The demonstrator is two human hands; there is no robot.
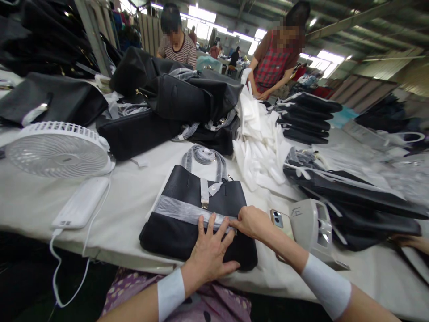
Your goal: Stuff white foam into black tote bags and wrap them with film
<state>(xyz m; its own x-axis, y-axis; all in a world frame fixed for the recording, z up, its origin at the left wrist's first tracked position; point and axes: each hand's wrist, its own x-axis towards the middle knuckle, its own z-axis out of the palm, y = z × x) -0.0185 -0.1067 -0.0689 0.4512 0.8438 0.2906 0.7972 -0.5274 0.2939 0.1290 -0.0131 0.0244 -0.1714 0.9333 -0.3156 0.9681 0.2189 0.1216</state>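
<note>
A black handbag (pixel 167 232) lies flat on the white-covered table in front of me, its wrapped handles pointing away. A strip of clear plastic film (pixel 177 209) runs across its front, below a small metal clasp (pixel 204 205) on a wrapped tab. My left hand (pixel 212 250) rests on the bag with fingers spread, fingertips on the film. Beside it, my right hand (pixel 251 221) is closed, its curled fingers at the film's right end. What lies under those fingertips is partly hidden. A wrapped coiled strap (pixel 204 155) sits behind the bag, between the handles.
At left stand a white fan (pixel 60 152) and a cabled power bank (pixel 82 203). A phone (pixel 281 221) leans by a tape dispenser (pixel 311 228) at right. Black bags (pixel 184 98) and white padding (pixel 258 143) pile up behind. Two people work across the table; another hand (pixel 412 241) shows at right.
</note>
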